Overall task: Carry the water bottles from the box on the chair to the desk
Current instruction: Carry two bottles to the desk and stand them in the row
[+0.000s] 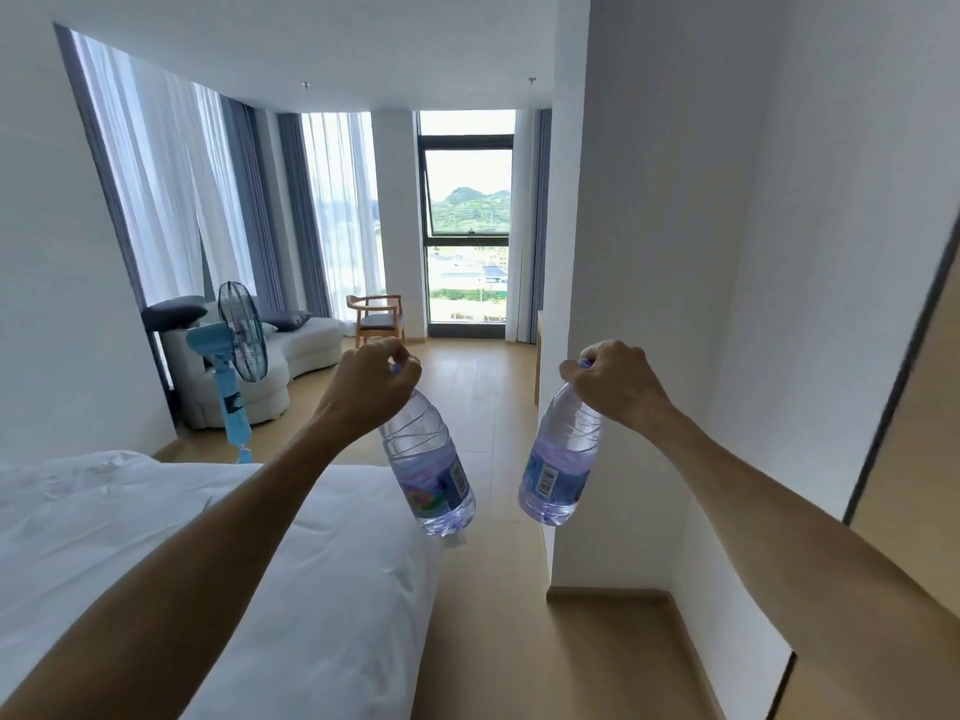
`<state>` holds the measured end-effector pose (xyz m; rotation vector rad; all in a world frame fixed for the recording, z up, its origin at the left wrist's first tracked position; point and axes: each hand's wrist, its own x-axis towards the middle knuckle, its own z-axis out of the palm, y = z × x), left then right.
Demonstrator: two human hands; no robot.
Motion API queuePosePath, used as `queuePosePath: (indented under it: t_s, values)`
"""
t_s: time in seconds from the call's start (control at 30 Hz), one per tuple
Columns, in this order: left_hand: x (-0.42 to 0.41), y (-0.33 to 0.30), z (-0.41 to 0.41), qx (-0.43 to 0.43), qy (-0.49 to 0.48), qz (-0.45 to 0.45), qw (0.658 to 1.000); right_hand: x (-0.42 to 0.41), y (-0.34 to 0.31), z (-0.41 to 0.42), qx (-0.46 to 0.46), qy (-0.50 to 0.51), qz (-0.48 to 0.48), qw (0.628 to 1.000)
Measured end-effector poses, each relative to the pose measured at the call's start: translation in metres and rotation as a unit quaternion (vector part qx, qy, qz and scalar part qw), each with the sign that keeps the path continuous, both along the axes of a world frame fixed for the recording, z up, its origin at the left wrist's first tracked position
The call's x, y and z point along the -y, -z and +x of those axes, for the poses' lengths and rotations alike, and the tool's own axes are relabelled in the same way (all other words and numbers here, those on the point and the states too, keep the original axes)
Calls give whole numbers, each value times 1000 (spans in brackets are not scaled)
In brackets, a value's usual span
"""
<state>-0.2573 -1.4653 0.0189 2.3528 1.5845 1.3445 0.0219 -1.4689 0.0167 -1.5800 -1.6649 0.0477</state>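
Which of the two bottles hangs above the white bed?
The bottle in the left hand: this left bottle overlaps the bed; the right bottle hangs over floor.

Left hand (371,389) and right hand (618,384) each grip a hanging water bottle (428,459) by its cap.

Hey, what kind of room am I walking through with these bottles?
Most likely a hotel room or studio bedroom: a bed with white bedding on the left, a curved white sofa under tall curtained windows, and a wooden armchair by the glass.

Bedroom: bed (130,511), sofa (306,345), curtains (156,174).
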Motion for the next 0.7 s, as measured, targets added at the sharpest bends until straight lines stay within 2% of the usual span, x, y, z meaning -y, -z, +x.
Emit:
queuePosePath:
  t_s: [0.3,0.7]
  values:
    - [-198,22,-7,14,23,-12,1000,-200,17,-9,16,-11,-23,1000]
    - [-472,14,-14,-1,38,-17,999,-463,8,-20,5,7,-15,1000]
